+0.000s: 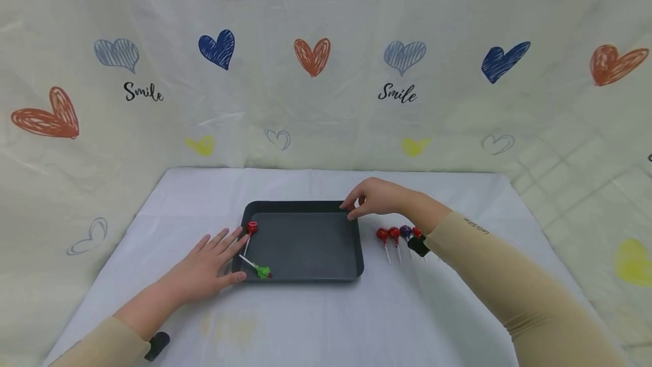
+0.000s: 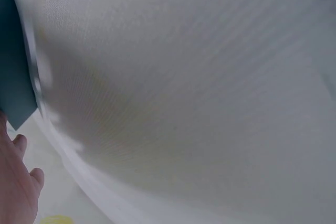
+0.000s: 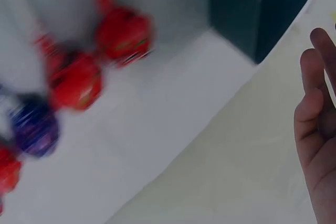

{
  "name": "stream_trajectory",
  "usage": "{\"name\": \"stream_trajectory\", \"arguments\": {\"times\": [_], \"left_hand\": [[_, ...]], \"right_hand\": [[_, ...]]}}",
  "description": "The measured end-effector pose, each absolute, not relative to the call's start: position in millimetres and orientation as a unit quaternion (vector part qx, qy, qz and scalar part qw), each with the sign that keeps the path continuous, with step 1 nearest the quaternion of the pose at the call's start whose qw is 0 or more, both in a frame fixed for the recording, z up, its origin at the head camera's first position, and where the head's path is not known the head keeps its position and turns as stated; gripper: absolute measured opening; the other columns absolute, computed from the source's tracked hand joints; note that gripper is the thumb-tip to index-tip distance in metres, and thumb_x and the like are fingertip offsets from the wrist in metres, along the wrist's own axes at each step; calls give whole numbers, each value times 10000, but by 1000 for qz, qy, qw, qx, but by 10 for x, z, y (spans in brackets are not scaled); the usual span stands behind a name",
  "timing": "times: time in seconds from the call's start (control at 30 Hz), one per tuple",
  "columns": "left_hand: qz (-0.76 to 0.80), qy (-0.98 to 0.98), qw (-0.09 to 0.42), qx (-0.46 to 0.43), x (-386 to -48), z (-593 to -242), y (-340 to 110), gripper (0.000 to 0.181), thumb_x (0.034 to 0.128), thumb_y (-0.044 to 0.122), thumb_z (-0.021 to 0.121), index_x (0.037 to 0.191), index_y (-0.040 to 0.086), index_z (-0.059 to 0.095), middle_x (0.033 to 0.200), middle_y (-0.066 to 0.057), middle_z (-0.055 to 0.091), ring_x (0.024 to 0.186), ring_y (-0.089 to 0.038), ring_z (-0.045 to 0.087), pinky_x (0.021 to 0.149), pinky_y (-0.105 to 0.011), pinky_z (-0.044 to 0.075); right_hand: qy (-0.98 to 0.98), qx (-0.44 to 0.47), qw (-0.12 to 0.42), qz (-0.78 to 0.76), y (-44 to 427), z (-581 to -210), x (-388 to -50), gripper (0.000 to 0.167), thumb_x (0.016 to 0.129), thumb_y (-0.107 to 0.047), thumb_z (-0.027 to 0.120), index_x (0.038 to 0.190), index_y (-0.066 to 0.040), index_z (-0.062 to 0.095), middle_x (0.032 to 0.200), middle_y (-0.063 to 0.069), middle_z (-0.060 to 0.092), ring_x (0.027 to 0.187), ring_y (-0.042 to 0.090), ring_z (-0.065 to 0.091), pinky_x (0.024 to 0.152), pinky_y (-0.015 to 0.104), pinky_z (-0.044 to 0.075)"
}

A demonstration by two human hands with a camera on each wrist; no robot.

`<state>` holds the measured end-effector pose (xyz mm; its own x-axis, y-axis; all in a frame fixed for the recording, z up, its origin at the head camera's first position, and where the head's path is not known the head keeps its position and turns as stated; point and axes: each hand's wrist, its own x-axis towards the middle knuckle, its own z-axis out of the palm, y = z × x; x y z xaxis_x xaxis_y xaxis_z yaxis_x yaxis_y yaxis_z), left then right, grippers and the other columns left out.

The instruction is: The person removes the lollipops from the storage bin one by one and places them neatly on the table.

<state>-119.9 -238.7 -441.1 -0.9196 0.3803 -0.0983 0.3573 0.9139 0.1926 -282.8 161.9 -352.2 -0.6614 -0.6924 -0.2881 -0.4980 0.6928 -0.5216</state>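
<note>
A dark grey tray point(image 1: 305, 242) lies on the white cloth. My left hand point(image 1: 206, 268) is at its left edge, fingers spread, thumb by the near left corner. Inside the tray's left side is a red-wrapped lollipop point(image 1: 252, 228), its stick toward me. A green-wrapped lollipop point(image 1: 264, 272) lies nearer the front, its stick crossing toward the left rim. My right hand point(image 1: 379, 197) hovers around the far right corner, fingers loosely bent with nothing visible between them. In the right wrist view, its fingers point(image 3: 313, 69) appear apart from the tray point(image 3: 236, 14).
Right of the tray lie several lollipops in a row: red ones point(image 1: 382, 234) and a purple one point(image 1: 405, 231), partly behind my right wrist. A white-covered table point(image 1: 193, 191) holds everything. Behind it hangs a pale backdrop point(image 1: 346, 118) with printed hearts.
</note>
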Motion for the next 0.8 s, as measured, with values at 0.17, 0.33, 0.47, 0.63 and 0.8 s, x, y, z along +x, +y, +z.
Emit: {"name": "stream_trajectory", "arguments": {"times": [0.17,0.33,0.47,0.63,0.8], "left_hand": [[76,976,63,195,-1215,-4448,-2419,867,906,708,499,1587,228,260,1654,-18,177,1498,-365,158,1167,-636,125],[84,974,54,205,-1214,-4470,-2452,862,903,685,533,1579,209,290,1644,-47,212,1486,-385,185,1153,-650,147],[83,974,58,204,-1210,-4462,-2466,866,903,687,530,1580,207,284,1644,-49,209,1486,-385,186,1156,-647,146],[76,975,82,192,-1219,-4466,-2490,875,901,708,508,1588,230,254,1654,-22,172,1504,-354,142,1173,-631,115],[73,975,83,193,-1224,-4492,-2522,877,898,715,503,1588,235,254,1655,-16,169,1506,-352,137,1172,-632,117]], "right_hand": [[875,-370,245,-195,1185,-3510,-2766,352,857,-304,796,1185,-186,749,1094,-39,724,927,81,634,811,282,547],[859,-405,260,-175,844,-3567,-2694,355,863,-300,790,1194,-180,744,1150,-21,716,943,40,629,836,263,536],[848,-425,271,-164,622,-3638,-2646,349,865,-290,789,1195,-185,745,1154,-34,713,933,27,623,828,256,529],[834,-456,279,-135,351,-3725,-2575,338,872,-280,783,1191,-177,746,1097,-69,717,911,7,613,809,223,518],[818,-477,301,-114,98,-3833,-2492,318,869,-288,786,1174,-203,752,1018,-153,698,909,-12,607,815,186,505]]}}
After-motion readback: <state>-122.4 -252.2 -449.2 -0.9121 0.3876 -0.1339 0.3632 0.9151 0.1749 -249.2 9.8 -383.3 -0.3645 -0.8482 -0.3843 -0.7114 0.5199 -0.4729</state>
